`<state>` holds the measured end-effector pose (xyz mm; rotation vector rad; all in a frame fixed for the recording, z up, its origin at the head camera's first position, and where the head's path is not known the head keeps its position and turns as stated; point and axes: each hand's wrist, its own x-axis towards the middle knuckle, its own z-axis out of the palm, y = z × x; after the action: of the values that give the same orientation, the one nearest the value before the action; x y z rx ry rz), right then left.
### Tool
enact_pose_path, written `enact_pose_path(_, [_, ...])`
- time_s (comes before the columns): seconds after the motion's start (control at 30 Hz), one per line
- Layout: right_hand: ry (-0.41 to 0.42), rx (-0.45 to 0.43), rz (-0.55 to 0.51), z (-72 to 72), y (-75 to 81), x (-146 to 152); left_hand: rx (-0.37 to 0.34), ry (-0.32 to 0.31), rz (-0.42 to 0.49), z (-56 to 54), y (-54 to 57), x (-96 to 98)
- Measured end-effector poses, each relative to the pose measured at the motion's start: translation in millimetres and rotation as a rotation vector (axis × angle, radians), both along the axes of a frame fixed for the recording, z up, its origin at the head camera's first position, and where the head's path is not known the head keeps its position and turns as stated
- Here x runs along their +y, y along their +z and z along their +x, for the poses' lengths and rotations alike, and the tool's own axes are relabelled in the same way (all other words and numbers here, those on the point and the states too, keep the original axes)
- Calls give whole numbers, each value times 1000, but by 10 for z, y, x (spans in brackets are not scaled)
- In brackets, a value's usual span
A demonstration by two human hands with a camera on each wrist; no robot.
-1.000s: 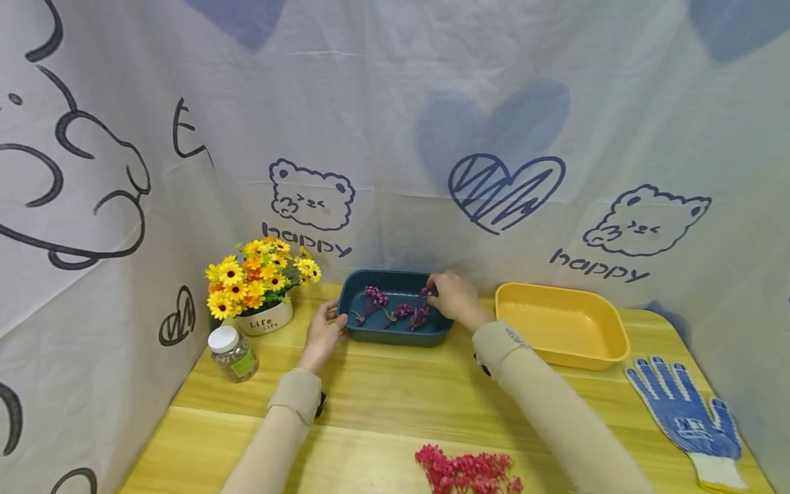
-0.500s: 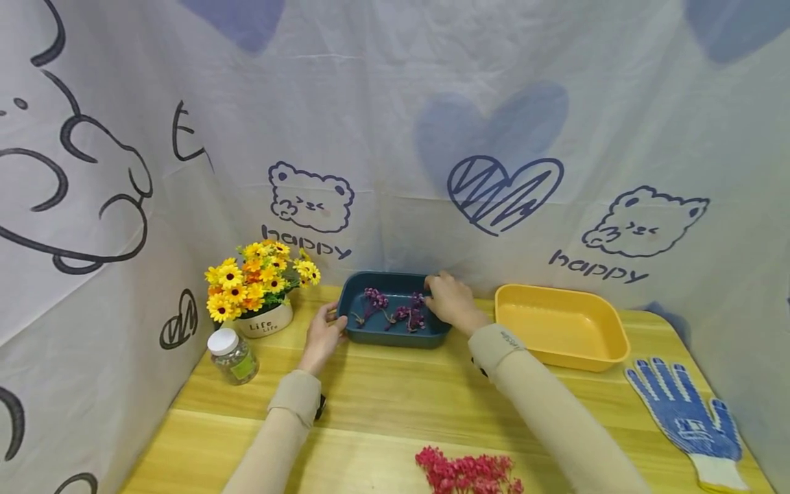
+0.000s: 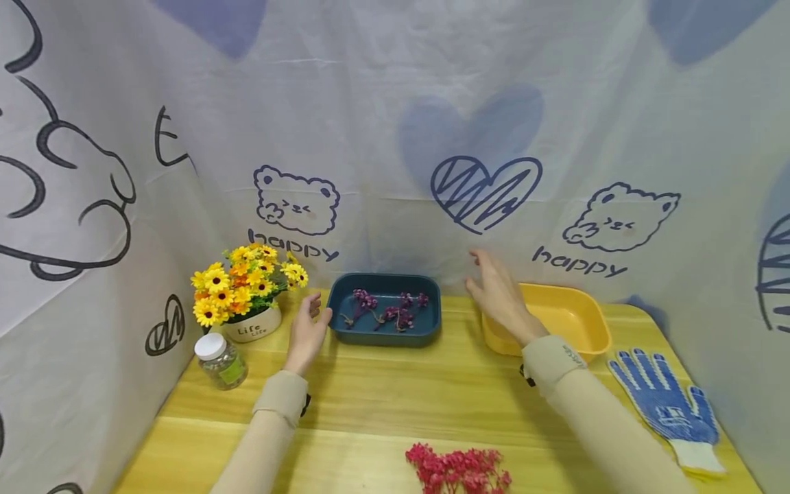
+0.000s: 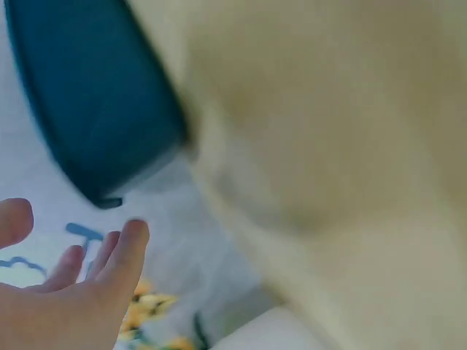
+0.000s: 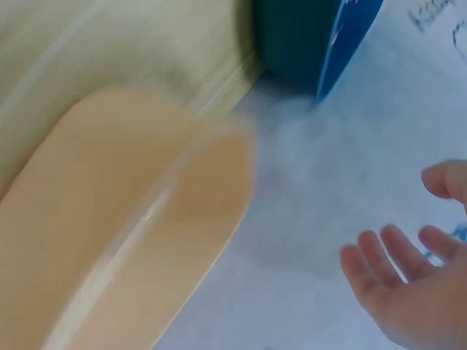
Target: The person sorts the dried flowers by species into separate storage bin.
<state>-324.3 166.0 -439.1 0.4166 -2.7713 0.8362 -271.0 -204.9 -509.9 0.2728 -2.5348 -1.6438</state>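
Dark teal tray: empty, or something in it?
Something in it: the head view shows purple flower sprigs lying inside the dark teal tray, on its bottom.

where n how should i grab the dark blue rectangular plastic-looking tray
Probably best by the raised short ends of the dark blue rectangular tray, left hand from the left, right hand from the right: it sits flat, is longest sideways and bears purple flower sprigs, so holding both ends should keep it level.

The yellow wood-grain surface [image 3: 358, 405] bears a flowerpot [image 3: 254, 325], a white-lidded jar [image 3: 223, 365], a dark blue tray [image 3: 385, 339], a yellow tray [image 3: 570, 321], a blue-and-white glove [image 3: 669, 406] and pinkish-red flower sprigs [image 3: 458, 468].
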Motion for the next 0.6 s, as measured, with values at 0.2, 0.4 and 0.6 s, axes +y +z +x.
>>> enact_pose_path(0.2, [-192, 39, -32, 109, -60, 642, 186, -60, -152, 151, 272, 163])
enact_pose_path(0.4, [-357, -76, 12, 206, -146, 1218, 257, -215, -216, 445, 424, 537])
enact_pose_path(0.6, [-436, -208, 87, 337, -262, 1659, 92, -453, -299, 807, 465, 908])
